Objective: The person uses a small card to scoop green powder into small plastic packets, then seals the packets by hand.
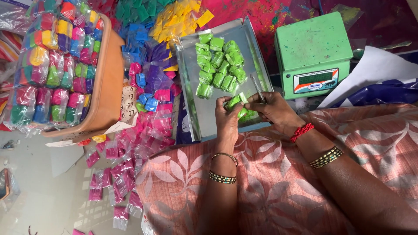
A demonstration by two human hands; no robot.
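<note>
Both hands are working at centre frame, over the lower edge of the steel tray [191, 87]. Left hand [227, 119] is pinching a small green packet [235, 102] between thumb and fingers; right hand [273, 111] is closing on the same packet from the right, fingertips on its top edge. Packet is sitting just above the tray's near rim, touching both hands.

Progress, as a judgement: well under way, not finished. A cluster of green packets [218, 65] is already lying filled in the upper middle of the tray, bunched together and touching one another. A smear of loose green powder [249, 116] is showing on the tray just under the hands, so some is seemingly waiting to be bagged. How much is left I cannot tell.

Containers:
- Tray: holding the green cluster and the powder; a thin spoon-like tool [257, 87] is lying at its right side.
- Orange tub [109, 82], upper left: piled with clear bags of mixed-colour packets.
- Green scale [313, 52], upper right: its platform is carrying nothing.

Floor, left of the tray: blue, purple, yellow and green packets are lying heaped at top; pink packets [126, 161] are spreading down toward lower left.

Peach patterned cloth [270, 182] is covering the person's lap across the bottom.
</note>
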